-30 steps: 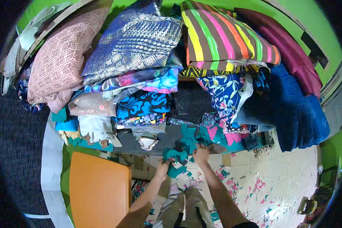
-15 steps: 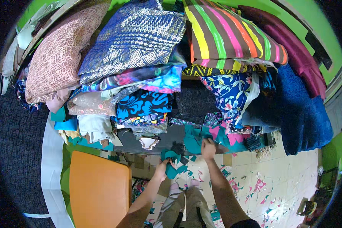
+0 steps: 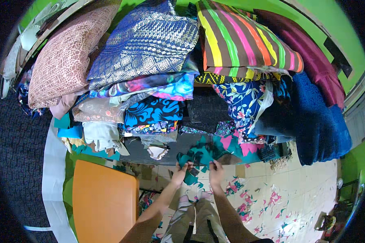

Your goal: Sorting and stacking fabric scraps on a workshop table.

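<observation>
Over the front edge of the dark work surface [image 3: 170, 154], a teal cloth piece [image 3: 200, 155] with ragged, curved edges hangs between my hands. My left hand [image 3: 178, 176] is closed on its left part, with teal scraps bunched around the fingers. A small dark item shows beside those fingers, too little of it to name. My right hand [image 3: 216, 173] pinches the cloth's right edge between thumb and fingers. More teal cloth lies just beyond my right hand, next to a pink cloth piece [image 3: 250, 148].
Folded fabric stacks line the back, among them a blue patterned cloth [image 3: 146, 44], a striped cloth [image 3: 247, 40] and a blue floral cloth [image 3: 245, 103]. An orange tabletop [image 3: 105, 202] stands at lower left. Teal and pink scraps [image 3: 273, 198] litter the tiled floor.
My right hand has moved left and slightly nearer, drawing the teal cloth toward my left hand. My left hand has risen slightly, and the cloth now spans both hands.
</observation>
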The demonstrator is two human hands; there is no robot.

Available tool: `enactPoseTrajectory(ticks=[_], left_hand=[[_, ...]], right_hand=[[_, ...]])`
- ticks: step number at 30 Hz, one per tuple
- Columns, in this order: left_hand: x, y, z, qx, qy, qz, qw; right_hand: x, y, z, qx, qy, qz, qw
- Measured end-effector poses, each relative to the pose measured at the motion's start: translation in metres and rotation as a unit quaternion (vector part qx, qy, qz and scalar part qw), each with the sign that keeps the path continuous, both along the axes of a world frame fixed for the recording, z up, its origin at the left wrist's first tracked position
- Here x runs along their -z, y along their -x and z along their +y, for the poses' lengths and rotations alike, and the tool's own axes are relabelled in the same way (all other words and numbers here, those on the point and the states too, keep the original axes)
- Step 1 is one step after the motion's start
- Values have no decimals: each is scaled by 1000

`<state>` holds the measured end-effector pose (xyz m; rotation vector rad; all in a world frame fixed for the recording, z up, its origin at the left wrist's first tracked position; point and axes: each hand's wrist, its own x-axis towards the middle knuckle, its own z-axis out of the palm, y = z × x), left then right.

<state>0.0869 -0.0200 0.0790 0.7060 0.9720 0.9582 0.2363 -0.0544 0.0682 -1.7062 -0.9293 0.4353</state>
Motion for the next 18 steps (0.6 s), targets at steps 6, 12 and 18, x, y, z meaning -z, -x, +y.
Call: enactPoseTrajectory(ticks=[6, 12, 18], left_hand=[[43, 13, 16, -19, 88, 163, 982], [47, 1, 34, -33, 77, 141, 986], [44, 21, 36, -4, 20, 123, 992]], right_hand=[[2, 49, 24, -225, 133, 320, 911], [58, 26, 42, -343, 126, 188, 912], [16, 31, 44, -411, 125, 36, 902]])
